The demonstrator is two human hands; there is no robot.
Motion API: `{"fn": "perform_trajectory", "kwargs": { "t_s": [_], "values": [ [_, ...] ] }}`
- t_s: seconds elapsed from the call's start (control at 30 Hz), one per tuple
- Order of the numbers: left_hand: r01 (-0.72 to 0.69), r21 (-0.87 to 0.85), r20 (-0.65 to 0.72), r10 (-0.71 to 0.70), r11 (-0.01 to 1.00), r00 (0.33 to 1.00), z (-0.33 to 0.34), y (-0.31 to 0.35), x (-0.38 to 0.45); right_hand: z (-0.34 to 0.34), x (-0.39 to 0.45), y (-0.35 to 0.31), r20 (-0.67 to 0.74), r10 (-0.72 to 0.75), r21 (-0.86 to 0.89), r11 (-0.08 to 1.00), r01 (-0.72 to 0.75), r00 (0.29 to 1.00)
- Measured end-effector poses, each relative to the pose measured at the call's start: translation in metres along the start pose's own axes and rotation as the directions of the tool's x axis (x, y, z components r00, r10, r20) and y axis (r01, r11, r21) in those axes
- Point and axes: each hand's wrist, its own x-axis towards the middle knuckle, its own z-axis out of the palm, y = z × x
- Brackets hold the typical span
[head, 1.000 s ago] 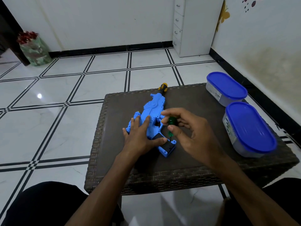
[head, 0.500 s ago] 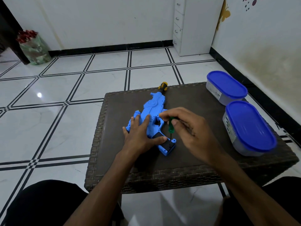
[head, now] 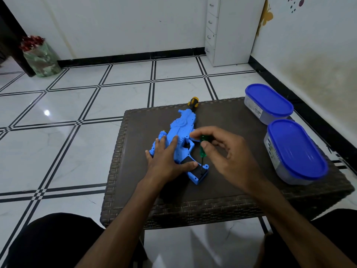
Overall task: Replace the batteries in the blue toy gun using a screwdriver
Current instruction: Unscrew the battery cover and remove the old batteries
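Observation:
A blue toy gun [head: 182, 130] lies flat on the dark woven table [head: 222, 190], its yellow and black muzzle at the far edge and its grip toward me. My left hand [head: 166, 161] presses flat on its body, thumb against the black panel [head: 195, 169] of the grip. My right hand [head: 226, 157] pinches the green handle of a small screwdriver [head: 202, 149] between thumb and fingers. The tool stands nearly upright with its tip on the black panel near the grip's end.
Two clear containers with blue lids [head: 268, 102] [head: 295, 151] stand along the table's right side. Tiled floor surrounds the table. A white drawer unit [head: 224, 31] is in the far corner and a wrapped bouquet [head: 38, 57] at far left. My knees flank the near edge.
My right hand has shifted its fingers on the screwdriver handle, which stays on the grip panel. My left hand and the gun have stayed put.

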Motion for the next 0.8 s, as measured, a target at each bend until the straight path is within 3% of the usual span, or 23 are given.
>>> {"fn": "perform_trajectory", "kwargs": {
  "t_s": [0.23, 0.8],
  "values": [
    [-0.004, 0.002, -0.011, 0.004, 1.000, 1.000, -0.0005, 0.0009, 0.0001, 0.0037, 0.0004, 0.0038, -0.060, -0.060, -0.062, 0.996, 0.056, 0.996],
    [0.005, 0.002, -0.005, -0.005, 1.000, 1.000, 0.0002, 0.0008, 0.0006, -0.0031, 0.0002, 0.0020, -0.008, -0.111, -0.093, 0.990, 0.110, 0.994]
  ]
}}
